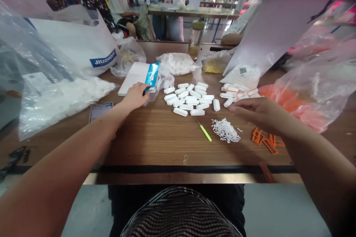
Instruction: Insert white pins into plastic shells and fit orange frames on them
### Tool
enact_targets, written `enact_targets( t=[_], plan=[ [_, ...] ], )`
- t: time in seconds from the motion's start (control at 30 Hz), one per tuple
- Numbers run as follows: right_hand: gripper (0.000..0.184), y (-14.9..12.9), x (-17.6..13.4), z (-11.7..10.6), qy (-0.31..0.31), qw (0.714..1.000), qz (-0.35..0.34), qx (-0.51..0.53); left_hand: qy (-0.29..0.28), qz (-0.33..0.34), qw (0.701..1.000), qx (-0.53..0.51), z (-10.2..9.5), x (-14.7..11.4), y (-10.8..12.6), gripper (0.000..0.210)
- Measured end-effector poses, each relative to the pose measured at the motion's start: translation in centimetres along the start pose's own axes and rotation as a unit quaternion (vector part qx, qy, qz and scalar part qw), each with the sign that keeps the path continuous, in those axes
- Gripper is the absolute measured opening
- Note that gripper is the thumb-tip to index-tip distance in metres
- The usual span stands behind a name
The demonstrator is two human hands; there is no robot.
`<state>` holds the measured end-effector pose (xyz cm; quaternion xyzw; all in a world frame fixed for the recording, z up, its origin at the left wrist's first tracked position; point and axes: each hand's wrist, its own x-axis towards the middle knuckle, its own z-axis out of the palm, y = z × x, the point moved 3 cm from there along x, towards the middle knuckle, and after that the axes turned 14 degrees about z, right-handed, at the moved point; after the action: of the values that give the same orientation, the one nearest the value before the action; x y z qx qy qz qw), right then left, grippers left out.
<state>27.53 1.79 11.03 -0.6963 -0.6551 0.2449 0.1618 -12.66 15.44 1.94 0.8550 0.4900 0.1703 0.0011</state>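
My left hand [136, 96] is at the near right corner of a white pack with a blue end [136, 74], fingers curled in. A small dark-blue bit shows at the fingertips; I cannot make out what it is. My right hand [254, 108] reaches to the right-hand group, its fingertips closed on the end of a white plastic casing [229, 102]. Beside it lie white casings with orange edges [233, 89]. Several plain white casings [191, 101] are spread between my hands. Nearer me are a yellow-green handled screwdriver [205, 133] and a heap of tiny white pieces [226, 130].
Orange frames [269, 144] lie near the front right. Bags of white parts [69, 92] and orange parts [300, 100] flank the work area. A phone [101, 110] lies by my left forearm. A bottle [195, 39] stands at the back; a person sits beyond.
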Motion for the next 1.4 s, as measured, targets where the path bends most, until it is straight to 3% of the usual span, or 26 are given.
enact_targets(
  t=[0.13,0.2,0.3,0.47,0.63,0.77,0.97,1.1,1.23,1.4],
  plan=[
    [0.029,1.9,-2.2,2.6,0.016,1.000,-0.021,0.001,0.004,0.007,1.000,-0.021,-1.3,0.0,0.5,0.041],
    [0.024,1.3,-2.5,4.8,0.031,0.997,-0.060,-0.023,0.080,0.026,0.996,-0.007,-2.5,-0.3,1.9,0.038],
    [0.023,-0.5,-2.1,8.4,0.053,0.988,-0.092,-0.108,0.114,0.053,0.992,0.002,-3.0,-1.1,5.6,0.027],
    [0.034,-2.6,-0.9,11.6,0.091,0.965,-0.103,-0.225,0.030,0.182,0.983,-0.014,0.0,-2.2,12.6,0.032],
    [0.033,-2.1,-1.3,11.6,0.077,0.967,-0.120,-0.212,0.025,0.192,0.981,0.016,1.5,-2.9,14.5,0.028],
    [0.024,-1.6,-1.8,11.8,0.082,0.968,-0.121,-0.202,0.011,0.210,0.977,0.031,1.3,-3.4,14.4,0.023],
    [0.025,-2.1,-2.5,12.6,0.133,0.961,-0.160,-0.182,0.000,0.234,0.972,-0.004,0.9,-5.1,15.0,0.015],
    [0.031,-2.8,-3.4,12.1,0.157,0.963,-0.193,-0.105,0.068,0.276,0.958,-0.030,0.1,-6.7,16.4,0.011],
    [0.041,-3.4,-4.1,11.9,0.145,0.963,-0.222,-0.051,0.143,0.304,0.941,-0.029,-0.5,-7.6,17.6,0.031],
    [0.028,-3.3,-4.3,11.7,0.168,0.955,-0.244,-0.009,0.176,0.310,0.933,-0.047,-0.9,-7.8,18.1,0.043]
  ],
)
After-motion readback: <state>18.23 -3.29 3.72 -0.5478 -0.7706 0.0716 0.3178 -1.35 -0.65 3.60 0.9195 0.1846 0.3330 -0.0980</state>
